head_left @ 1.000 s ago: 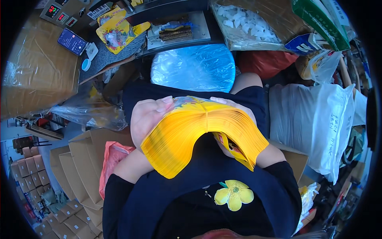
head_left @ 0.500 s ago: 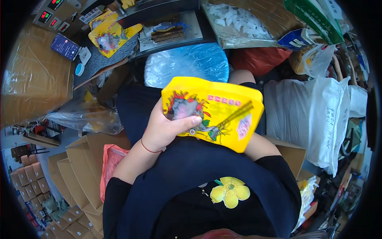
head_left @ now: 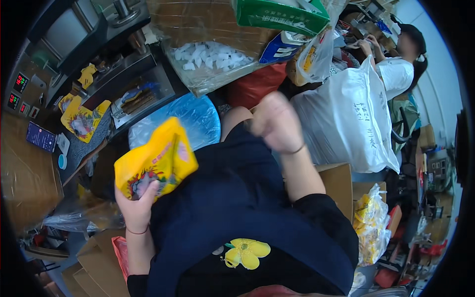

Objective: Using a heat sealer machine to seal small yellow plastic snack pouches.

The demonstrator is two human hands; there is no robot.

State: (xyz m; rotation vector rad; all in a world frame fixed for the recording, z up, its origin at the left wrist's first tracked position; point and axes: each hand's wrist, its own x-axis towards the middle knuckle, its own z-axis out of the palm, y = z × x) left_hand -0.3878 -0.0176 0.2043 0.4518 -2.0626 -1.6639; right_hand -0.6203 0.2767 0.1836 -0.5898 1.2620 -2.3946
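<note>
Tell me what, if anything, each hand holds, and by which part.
Left hand: yellow packaging, by its lower-left corner. Right hand: blurred, nothing visible in it.

Smooth, plastic-looking held packaging (head_left: 148, 154)

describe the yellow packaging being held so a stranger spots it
From the navy cloth over the person's lap, look left to the left hand. It grips the printed yellow packaging; unlike the flat yellow packaging lying farther left, this is held in a hand.
</note>
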